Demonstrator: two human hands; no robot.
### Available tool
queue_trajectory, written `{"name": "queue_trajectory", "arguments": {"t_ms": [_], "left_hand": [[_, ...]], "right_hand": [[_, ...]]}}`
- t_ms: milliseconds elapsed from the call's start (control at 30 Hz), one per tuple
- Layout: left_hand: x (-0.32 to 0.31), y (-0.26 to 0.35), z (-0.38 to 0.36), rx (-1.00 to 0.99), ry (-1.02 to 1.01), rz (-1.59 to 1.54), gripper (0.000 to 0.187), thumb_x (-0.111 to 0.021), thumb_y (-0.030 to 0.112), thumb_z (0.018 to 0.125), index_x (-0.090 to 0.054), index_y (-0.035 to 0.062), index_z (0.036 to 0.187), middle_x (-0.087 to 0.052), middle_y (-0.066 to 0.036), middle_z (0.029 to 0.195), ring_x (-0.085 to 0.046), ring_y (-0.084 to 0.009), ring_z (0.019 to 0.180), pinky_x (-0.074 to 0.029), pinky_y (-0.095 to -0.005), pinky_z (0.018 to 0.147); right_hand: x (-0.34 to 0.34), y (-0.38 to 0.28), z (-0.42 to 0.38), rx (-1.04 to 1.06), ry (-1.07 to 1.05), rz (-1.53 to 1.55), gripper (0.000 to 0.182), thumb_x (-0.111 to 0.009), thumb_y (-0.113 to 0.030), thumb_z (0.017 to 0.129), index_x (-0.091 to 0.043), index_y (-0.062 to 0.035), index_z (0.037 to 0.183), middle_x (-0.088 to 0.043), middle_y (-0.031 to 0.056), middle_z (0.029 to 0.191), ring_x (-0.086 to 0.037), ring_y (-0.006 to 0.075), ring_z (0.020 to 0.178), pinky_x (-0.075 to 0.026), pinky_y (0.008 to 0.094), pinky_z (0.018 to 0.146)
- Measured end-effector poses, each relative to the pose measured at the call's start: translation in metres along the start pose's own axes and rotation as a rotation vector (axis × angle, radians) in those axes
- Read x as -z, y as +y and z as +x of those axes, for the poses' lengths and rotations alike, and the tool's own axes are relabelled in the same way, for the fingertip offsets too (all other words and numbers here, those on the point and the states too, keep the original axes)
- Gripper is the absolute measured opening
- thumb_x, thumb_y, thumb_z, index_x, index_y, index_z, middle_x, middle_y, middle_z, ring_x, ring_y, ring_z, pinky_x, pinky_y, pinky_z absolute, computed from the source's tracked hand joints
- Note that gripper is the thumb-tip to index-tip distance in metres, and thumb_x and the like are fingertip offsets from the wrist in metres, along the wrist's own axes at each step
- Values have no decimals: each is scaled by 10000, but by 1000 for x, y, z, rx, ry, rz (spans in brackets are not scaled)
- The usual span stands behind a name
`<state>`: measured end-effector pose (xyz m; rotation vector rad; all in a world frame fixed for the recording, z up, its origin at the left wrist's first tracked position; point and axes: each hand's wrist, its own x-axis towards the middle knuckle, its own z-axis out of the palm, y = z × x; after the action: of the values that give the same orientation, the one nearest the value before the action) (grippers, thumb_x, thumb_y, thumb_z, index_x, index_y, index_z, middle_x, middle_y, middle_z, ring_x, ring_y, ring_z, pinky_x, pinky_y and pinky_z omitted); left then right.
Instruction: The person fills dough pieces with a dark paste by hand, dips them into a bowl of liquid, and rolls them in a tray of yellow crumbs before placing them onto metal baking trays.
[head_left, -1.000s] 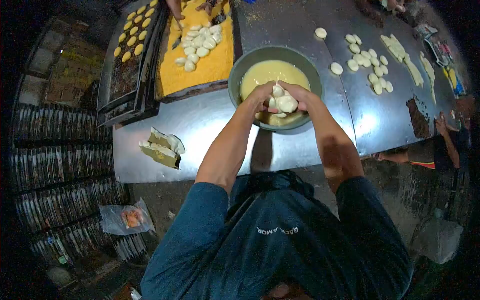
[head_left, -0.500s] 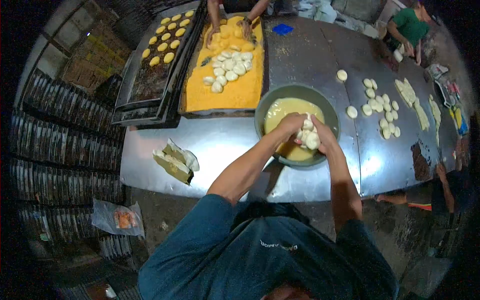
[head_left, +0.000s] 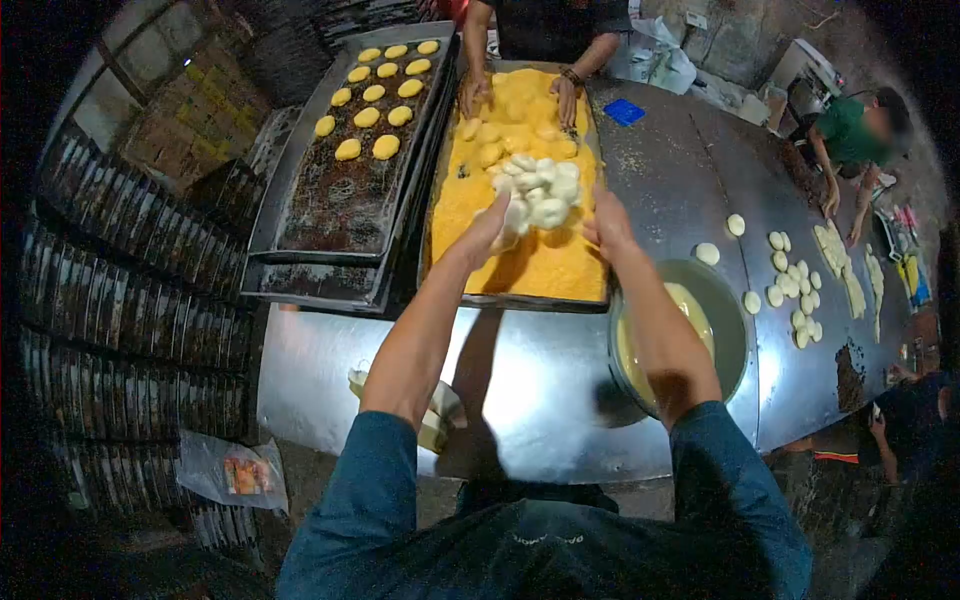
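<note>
Over the tray of yellow crumbs (head_left: 515, 270), a cluster of wet white dough balls (head_left: 545, 190) is between my two hands, some of it blurred. My left hand (head_left: 490, 228) is at the left edge of the cluster, palm inward and fingers open. On the other side my right hand (head_left: 608, 225) is open, fingers stretched out, a small gap from the dough. Below my right forearm stands a grey-green basin (head_left: 735, 350) of pale yellow liquid (head_left: 640, 365), partly hidden by that arm.
Across the table a co-worker's hands (head_left: 566, 98) touch crumb-coated dough balls (head_left: 490, 132). At left is a dark baking tray (head_left: 335, 215) with yellow rounds. More white dough rounds (head_left: 790, 280) and dough strips (head_left: 840, 265) lie at right, near another person in green (head_left: 850, 135). A wrapper (head_left: 435, 430) lies near my left arm.
My hands have moved from the basin, up and left, to over the crumb tray with the dough balls. They have spread apart. The view has shifted, and the basin appears further right.
</note>
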<state>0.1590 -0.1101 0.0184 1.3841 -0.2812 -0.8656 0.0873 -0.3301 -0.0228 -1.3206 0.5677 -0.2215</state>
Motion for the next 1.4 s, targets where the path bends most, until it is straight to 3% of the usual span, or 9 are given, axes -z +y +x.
{"name": "queue_trajectory", "arguments": {"t_ms": [100, 200, 367, 433, 500, 767, 1000, 1267, 1400], "left_hand": [[51, -82, 31, 261, 598, 1057, 637, -467, 477, 871, -410, 16, 1307, -413, -193, 1323, -424, -319, 1225, -357, -441, 1005], [28, -106, 14, 233, 864, 893, 721, -566, 423, 807, -358, 7, 1358, -383, -226, 1346, -365, -350, 1261, -311, -387, 1041], [-10, -117, 74, 59, 786, -210, 640, -594, 288, 791, -388, 3, 1326, -418, -198, 1318, -456, -325, 1178, -391, -364, 971], [-11, -83, 72, 86, 754, -414, 570, -582, 256, 804, -423, 7, 1292, -443, -180, 1293, -497, -307, 1129, -428, -375, 931], [6, -44, 57, -207, 163, -847, 417, -549, 262, 852, -476, 37, 1195, -563, -109, 1094, -544, -275, 987, -449, -388, 832], [15, -75, -2, 413, 119, -466, 279, -548, 293, 871, -528, 116, 1086, -586, -77, 998, -550, -230, 893, -436, -355, 795], [56, -47, 23, -120, 733, 464, 649, -522, 366, 891, -339, -41, 1362, -316, -222, 1425, -263, -311, 1342, -191, -360, 1099], [70, -50, 113, 18, 470, -287, 838, -473, 534, 878, -140, 17, 1447, -165, -183, 1494, -140, -309, 1386, -125, -417, 1120], [63, -22, 126, 67, 132, -501, 761, -530, 483, 866, -247, 26, 1405, -315, -157, 1413, -338, -293, 1280, -326, -439, 1013]], "right_hand": [[-10, 71, 6, -30, 362, -686, 599, -437, -429, 900, -393, -33, 1348, -388, 219, 1379, -467, 416, 1158, -370, 472, 979], [-63, 98, -19, -121, 661, -842, 599, -423, -420, 904, -366, -43, 1366, -366, 194, 1402, -410, 381, 1228, -313, 480, 1028], [-120, 79, -2, -141, 767, -38, 562, -423, -379, 922, -398, 15, 1322, -478, 195, 1291, -447, 302, 1209, -344, 426, 1019], [-127, 18, -13, -257, 319, 597, 489, -415, -344, 927, -441, -5, 1278, -557, 149, 1179, -555, 292, 1070, -458, 440, 899], [-120, -23, -11, -197, 155, 607, 440, -414, -318, 927, -467, -15, 1241, -579, 136, 1127, -586, 287, 995, -489, 439, 835], [-93, 96, -28, -202, 101, 306, 275, -467, -213, 912, -587, -32, 1081, -609, 98, 997, -587, 203, 875, -486, 356, 773], [-44, 23, 42, 85, 364, -517, 454, -396, -358, 942, -568, 30, 1103, -569, 181, 1182, -515, 317, 1112, -378, 388, 922], [-47, 40, 123, 10, 203, 86, 594, -393, -473, 934, -440, -20, 1314, -514, 140, 1286, -511, 297, 1145, -414, 416, 946], [-77, 10, 93, -151, 18, 300, 649, -397, -512, 928, -328, -68, 1396, -476, 141, 1315, -458, 266, 1204, -418, 426, 954]]}}
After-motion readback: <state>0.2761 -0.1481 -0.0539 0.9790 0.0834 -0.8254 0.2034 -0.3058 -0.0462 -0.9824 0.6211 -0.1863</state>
